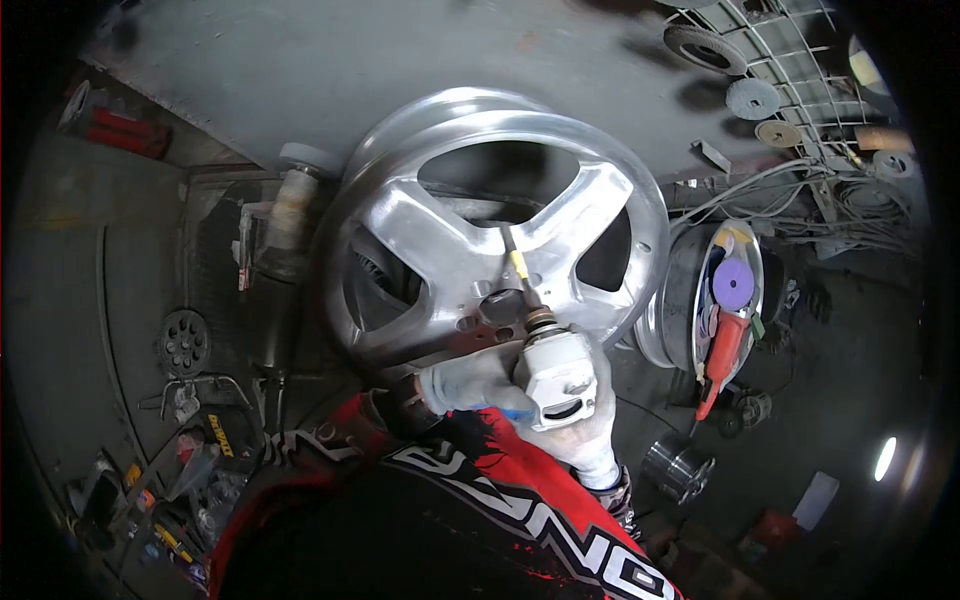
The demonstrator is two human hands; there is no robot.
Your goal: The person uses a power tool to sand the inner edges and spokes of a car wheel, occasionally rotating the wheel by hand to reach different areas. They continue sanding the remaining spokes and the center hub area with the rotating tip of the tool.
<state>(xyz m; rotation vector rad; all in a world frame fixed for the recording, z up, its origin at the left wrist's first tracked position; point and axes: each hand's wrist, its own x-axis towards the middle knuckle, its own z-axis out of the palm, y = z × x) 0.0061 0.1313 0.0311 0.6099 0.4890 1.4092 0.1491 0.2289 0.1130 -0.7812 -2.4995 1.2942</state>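
A shiny metal wheel rim (590,215) with wide spokes stands in front of me, tilted back. Both my hands wear light grey gloves. My left hand (475,382) is wrapped round the left side of a white power tool (558,370), just below the rim's hub. Round the tool's right side and underside is my right hand (590,425), its fingers closed. From the tool a thin shaft with a yellow band (518,264) reaches up over the hub, its tip at the base of the spokes. The tool partly hides the lower hub.
At the right, an orange-red tool (724,355) and a purple disc (733,285) rest on another wheel. Discs (752,99) and cables (870,200) hang at the upper right. A cylindrical machine (275,310) stands left, above cluttered tools (215,490). A small metal drum (678,468) lies lower right.
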